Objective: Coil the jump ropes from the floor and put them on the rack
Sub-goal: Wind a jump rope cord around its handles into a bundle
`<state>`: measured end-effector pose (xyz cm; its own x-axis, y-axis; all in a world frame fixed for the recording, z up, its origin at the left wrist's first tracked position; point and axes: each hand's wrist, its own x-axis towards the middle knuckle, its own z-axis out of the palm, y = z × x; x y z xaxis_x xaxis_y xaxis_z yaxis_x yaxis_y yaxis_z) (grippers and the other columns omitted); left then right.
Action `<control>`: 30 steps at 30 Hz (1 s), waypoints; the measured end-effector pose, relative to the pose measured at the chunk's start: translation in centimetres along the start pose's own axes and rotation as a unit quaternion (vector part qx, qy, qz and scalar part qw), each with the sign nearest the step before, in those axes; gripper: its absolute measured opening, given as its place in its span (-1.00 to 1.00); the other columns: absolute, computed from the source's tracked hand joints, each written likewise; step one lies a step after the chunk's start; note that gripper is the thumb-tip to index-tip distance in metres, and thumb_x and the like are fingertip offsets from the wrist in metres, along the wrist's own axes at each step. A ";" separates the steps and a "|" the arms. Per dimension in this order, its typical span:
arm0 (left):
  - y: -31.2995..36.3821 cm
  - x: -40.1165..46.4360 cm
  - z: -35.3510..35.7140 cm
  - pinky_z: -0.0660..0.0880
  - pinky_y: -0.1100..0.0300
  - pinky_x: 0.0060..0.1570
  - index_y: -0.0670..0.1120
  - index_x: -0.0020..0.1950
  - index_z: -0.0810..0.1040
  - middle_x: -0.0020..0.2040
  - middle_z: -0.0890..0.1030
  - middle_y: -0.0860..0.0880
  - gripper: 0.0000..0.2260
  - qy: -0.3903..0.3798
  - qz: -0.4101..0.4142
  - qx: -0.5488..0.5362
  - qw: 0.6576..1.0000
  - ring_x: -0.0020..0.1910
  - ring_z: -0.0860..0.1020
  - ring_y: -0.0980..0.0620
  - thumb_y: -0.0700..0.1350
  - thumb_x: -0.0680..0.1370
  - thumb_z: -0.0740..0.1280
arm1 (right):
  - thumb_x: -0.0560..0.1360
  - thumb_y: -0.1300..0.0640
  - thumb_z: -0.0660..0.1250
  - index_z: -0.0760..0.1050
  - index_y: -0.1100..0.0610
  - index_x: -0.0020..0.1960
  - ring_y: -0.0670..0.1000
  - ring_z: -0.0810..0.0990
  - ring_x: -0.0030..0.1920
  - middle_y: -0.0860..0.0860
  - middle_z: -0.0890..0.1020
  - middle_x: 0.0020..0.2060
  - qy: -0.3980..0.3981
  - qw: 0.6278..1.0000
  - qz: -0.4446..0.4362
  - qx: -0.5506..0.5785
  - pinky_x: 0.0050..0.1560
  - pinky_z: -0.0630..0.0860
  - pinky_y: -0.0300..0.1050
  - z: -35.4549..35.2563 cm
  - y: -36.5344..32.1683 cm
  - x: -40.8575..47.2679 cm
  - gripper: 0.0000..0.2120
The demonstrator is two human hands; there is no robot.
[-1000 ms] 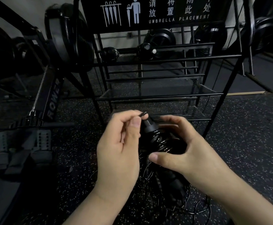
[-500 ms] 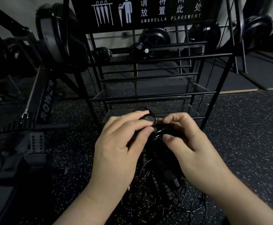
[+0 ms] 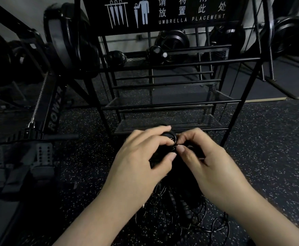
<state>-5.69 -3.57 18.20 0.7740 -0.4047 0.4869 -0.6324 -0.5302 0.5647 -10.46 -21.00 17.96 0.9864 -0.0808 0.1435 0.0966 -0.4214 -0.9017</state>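
Observation:
A black jump rope bundle [image 3: 170, 139] sits between both hands in front of the rack's lowest shelf. My left hand [image 3: 141, 160] pinches its top from the left with thumb and fingers. My right hand [image 3: 203, 162] pinches the same bundle from the right, thumb tip near the left fingers. Thin black rope loops [image 3: 184, 210] hang from the bundle and spread over the floor below my wrists. The black wire rack [image 3: 171, 102] stands straight ahead, and two dark coiled bundles [image 3: 154, 55] rest on its top shelf.
A rowing machine [image 3: 52, 107] lies on the floor to the left of the rack, its footplates [image 3: 42, 157] near my left arm. Fan-wheel machines [image 3: 283, 34] stand behind the rack. The floor [image 3: 269, 148] is speckled black rubber.
The rope handle stood up between my hands a second ago. Both hands have since closed together over the bundle's top, and the view has shifted slightly.

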 end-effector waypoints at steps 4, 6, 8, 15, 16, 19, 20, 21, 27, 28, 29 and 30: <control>0.3 0.1 0.1 0.22 0.47 0.34 0.09 0.07 0.66 0.32 0.55 0.31 -0.83 -0.006 -0.052 -0.008 0.999 0.33 0.44 0.28 0.05 0.51 0.39 | 0.61 -0.06 0.28 0.44 -0.23 0.01 -0.18 0.54 -0.37 -0.28 0.64 -0.24 0.047 0.998 -0.016 -0.043 -0.42 0.37 -0.31 0.7 0.3 -0.1 -0.94; 0.5 0.2 0.2 0.23 0.50 0.31 0.08 0.05 0.66 0.32 0.56 0.29 -0.87 0.002 -0.059 0.011 0.998 0.31 0.46 0.28 0.01 0.53 0.41 | 0.60 -0.06 0.29 0.44 -0.23 0.02 -0.25 0.57 -0.27 -0.35 0.62 -0.18 0.057 0.997 -0.013 -0.054 -0.36 0.38 -0.37 1.1 0.4 -0.1 -0.94; 0.8 0.2 0.3 0.24 0.51 0.29 0.07 0.03 0.65 0.32 0.56 0.28 -0.91 0.005 -0.071 0.025 0.997 0.28 0.48 0.28 -0.02 0.53 0.44 | 0.59 -0.11 0.27 0.43 -0.26 0.04 -0.26 0.58 -0.20 -0.36 0.61 -0.13 0.068 0.995 -0.012 -0.073 -0.33 0.39 -0.35 1.4 0.4 -0.2 -0.95; 1.2 0.2 0.3 0.23 0.61 0.14 0.02 -0.03 0.62 0.28 0.52 0.28 -0.93 0.002 -0.088 0.050 0.995 0.17 0.46 0.29 -0.05 0.52 0.44 | 0.54 -0.18 0.22 0.46 -0.23 0.07 -0.19 0.60 -0.15 -0.28 0.62 -0.17 0.107 0.987 -0.039 -0.113 -0.20 0.57 -0.06 2.2 0.0 -0.5 -0.86; 1.2 0.2 0.4 0.26 0.58 0.12 0.01 -0.02 0.61 0.25 0.50 0.27 -0.93 0.002 -0.087 0.055 0.995 0.14 0.46 0.27 -0.04 0.53 0.42 | 0.53 -0.17 0.23 0.47 -0.23 0.07 -0.19 0.60 -0.15 -0.28 0.62 -0.17 0.109 0.988 -0.039 -0.107 -0.20 0.56 -0.08 2.2 0.0 -0.4 -0.86; 1.4 0.0 0.5 0.32 0.46 0.07 0.01 -0.03 0.55 0.13 0.43 0.25 -0.92 0.010 -0.079 0.064 0.995 0.04 0.46 0.23 -0.01 0.55 0.32 | 0.53 -0.12 0.27 0.50 -0.22 0.05 -0.17 0.62 -0.20 -0.33 0.63 -0.15 0.092 0.992 -0.027 -0.083 -0.28 0.51 -0.23 2.0 -0.1 -0.2 -0.88; 1.5 0.0 0.5 0.33 0.43 0.07 0.01 -0.03 0.53 0.11 0.42 0.24 -0.92 0.012 -0.078 0.065 0.995 0.03 0.46 0.23 0.00 0.56 0.29 | 0.54 -0.09 0.29 0.50 -0.22 0.05 -0.15 0.61 -0.25 -0.35 0.62 -0.16 0.079 0.993 -0.020 -0.085 -0.32 0.49 -0.25 1.9 -0.2 -0.1 -0.90; 1.5 -0.1 0.5 0.34 0.41 0.06 0.02 -0.04 0.52 0.09 0.41 0.25 -0.92 0.012 -0.077 0.065 0.995 0.01 0.46 0.22 -0.01 0.57 0.29 | 0.54 -0.07 0.30 0.49 -0.24 0.04 -0.12 0.60 -0.30 -0.34 0.63 -0.17 0.065 0.994 -0.011 -0.090 -0.35 0.49 -0.23 1.7 -0.2 0.0 -0.90; 0.8 -0.1 1.3 0.31 0.45 0.13 -0.01 -0.06 0.52 0.07 0.44 0.20 -0.92 -0.006 -0.090 0.033 0.995 0.10 0.46 0.22 -0.12 0.63 0.30 | 0.57 -0.06 0.29 0.44 -0.30 0.02 -0.09 0.64 -0.27 -0.17 0.69 -0.22 0.047 0.992 0.043 -0.106 -0.21 0.61 0.01 1.5 -0.1 0.2 -0.88; 0.7 -0.1 1.5 0.29 0.48 0.14 -0.01 -0.06 0.52 0.08 0.44 0.20 -0.91 -0.009 -0.093 0.028 0.995 0.11 0.45 0.23 -0.13 0.64 0.29 | 0.58 -0.07 0.30 0.43 -0.29 0.02 -0.11 0.64 -0.26 -0.19 0.70 -0.17 0.056 0.992 0.048 -0.103 -0.21 0.61 0.00 1.5 -0.1 0.3 -0.90; 0.7 -0.1 1.5 0.27 0.51 0.14 -0.01 -0.05 0.51 0.09 0.44 0.19 -0.91 -0.013 -0.098 0.022 0.995 0.13 0.44 0.23 -0.14 0.65 0.28 | 0.59 -0.08 0.31 0.42 -0.26 0.01 -0.11 0.64 -0.28 -0.21 0.69 -0.14 0.068 0.992 0.051 -0.097 -0.24 0.60 -0.02 1.5 -0.1 0.3 -0.92; 0.7 -0.1 1.6 0.25 0.53 0.14 -0.02 -0.05 0.51 0.10 0.43 0.19 -0.90 -0.018 -0.103 0.015 0.994 0.14 0.43 0.24 -0.14 0.65 0.27 | 0.59 -0.10 0.32 0.41 -0.23 -0.01 -0.09 0.63 -0.31 -0.21 0.69 -0.16 0.081 0.991 0.052 -0.092 -0.30 0.58 -0.01 1.5 0.0 0.3 -0.91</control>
<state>-6.13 -5.09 17.44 0.8876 -0.3122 0.3386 -0.4603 -0.6268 0.6287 -10.00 -19.64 17.42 0.9537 -0.2704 0.1316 -0.0445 -0.5597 -0.8275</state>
